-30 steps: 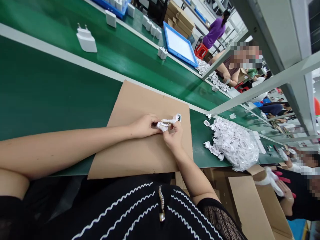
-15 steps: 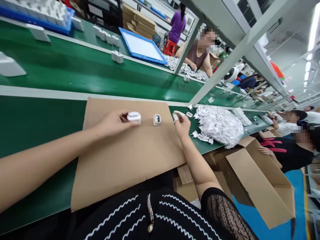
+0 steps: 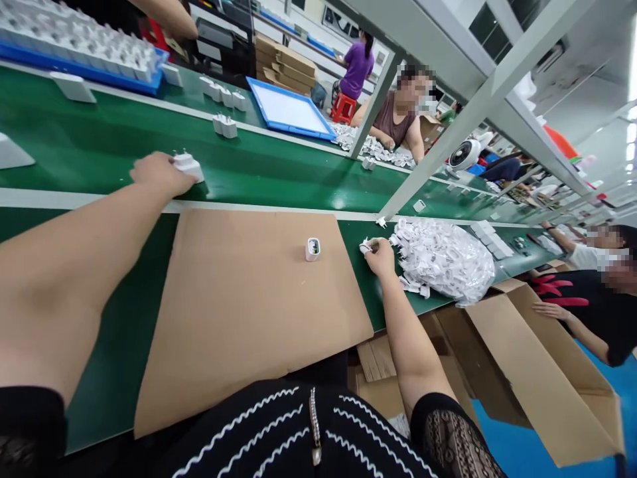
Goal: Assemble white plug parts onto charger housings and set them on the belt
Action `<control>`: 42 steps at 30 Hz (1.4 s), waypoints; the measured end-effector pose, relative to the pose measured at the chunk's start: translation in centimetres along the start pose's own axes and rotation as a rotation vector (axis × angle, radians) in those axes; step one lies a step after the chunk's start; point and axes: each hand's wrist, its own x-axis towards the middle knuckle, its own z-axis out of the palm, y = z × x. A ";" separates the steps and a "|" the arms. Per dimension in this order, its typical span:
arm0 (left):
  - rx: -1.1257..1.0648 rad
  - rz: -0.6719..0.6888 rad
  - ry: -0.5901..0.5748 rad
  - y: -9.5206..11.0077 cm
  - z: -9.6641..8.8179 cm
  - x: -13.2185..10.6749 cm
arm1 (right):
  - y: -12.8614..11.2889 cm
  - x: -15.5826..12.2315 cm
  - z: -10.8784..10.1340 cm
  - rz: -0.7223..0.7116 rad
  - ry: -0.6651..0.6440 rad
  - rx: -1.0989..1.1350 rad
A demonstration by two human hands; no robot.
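Observation:
Over the green conveyor at the left, my left hand [image 3: 158, 174] has its fingers closed round a white charger plug [image 3: 188, 166], whose metal pins point up. My right hand [image 3: 382, 257] is at the right edge of the cardboard sheet, beside a plastic bag of white plug caps [image 3: 445, 255]. Its fingertips, which wear pale finger covers, pinch a small white plug cap [image 3: 366, 246], partly hidden by them. Between the hands, one open white charger housing [image 3: 312, 249] stands on the cardboard sheet [image 3: 249, 299], its inner parts showing.
Along the conveyor [image 3: 269, 169] stand several white chargers [image 3: 225, 126]. Beyond it are a blue-rimmed tray [image 3: 293, 109] and a tray full of chargers [image 3: 84, 50]. A metal post [image 3: 432, 146] slants up beside the bag. Co-workers sit across and at the right, near an open carton [image 3: 527, 372].
My left hand has carried the charger left and away from me, from above the cardboard to the conveyor. My right hand has shifted right and picked up a small cap.

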 end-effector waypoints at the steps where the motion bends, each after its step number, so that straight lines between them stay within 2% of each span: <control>1: 0.060 -0.001 0.120 1.0 0.4 -0.6 | -0.2 -0.5 0.3 0.009 -0.016 0.107; 2: 0.129 0.009 0.249 2.1 1.2 -1.4 | -0.6 -0.9 0.6 0.024 -0.041 0.233; 3: 0.174 0.058 0.311 3.4 2.2 -2.3 | -1.1 -1.4 0.8 0.044 -0.076 0.368; 4: 0.185 0.138 0.268 4.8 3.4 -3.3 | -1.8 -1.9 1.0 0.063 -0.124 0.496; 7: 0.145 0.381 -0.179 8.4 8.1 -6.5 | -4.4 -3.4 1.1 0.100 -0.301 0.825; 9: 0.129 0.519 -0.503 10.1 11.0 -8.3 | -6.0 -4.4 0.9 0.132 -0.367 0.951; 11: 0.089 0.568 -0.694 11.2 13.2 -9.5 | -7.1 -5.3 0.7 0.162 -0.365 1.008; 12: 0.065 0.559 -0.723 11.6 14.0 -10.0 | -7.5 -5.8 0.6 0.169 -0.342 1.019; 15: 0.033 0.489 -0.682 12.2 14.9 -11.7 | -7.9 -7.2 0.4 0.172 -0.280 1.022; 20: -0.012 0.257 -0.496 12.0 13.9 -16.7 | -8.8 -9.5 0.2 0.117 -0.272 0.906; 22: -0.079 0.209 -0.438 11.5 13.7 -18.6 | -9.7 -10.2 0.3 0.009 -0.261 0.804; 24: -0.139 0.189 -0.420 10.8 13.7 -19.8 | -10.5 -10.7 0.6 -0.188 -0.251 0.673; 27: -0.214 0.163 -0.394 9.9 13.9 -20.2 | -11.4 -10.8 1.2 -0.483 -0.277 0.480; 29: -0.242 0.168 -0.389 9.5 14.0 -20.1 | -11.7 -10.5 1.7 -0.567 -0.295 0.408; 33: -0.259 0.189 -0.399 9.4 14.0 -19.8 | -11.8 -9.9 1.9 -0.629 -0.305 0.306; 38: -0.283 0.175 -0.397 9.5 13.9 -19.9 | -12.9 -9.3 1.0 -0.654 -0.356 0.091; 42: -0.293 0.151 -0.417 9.6 13.7 -19.8 | -13.4 -8.8 0.6 -0.631 -0.406 0.165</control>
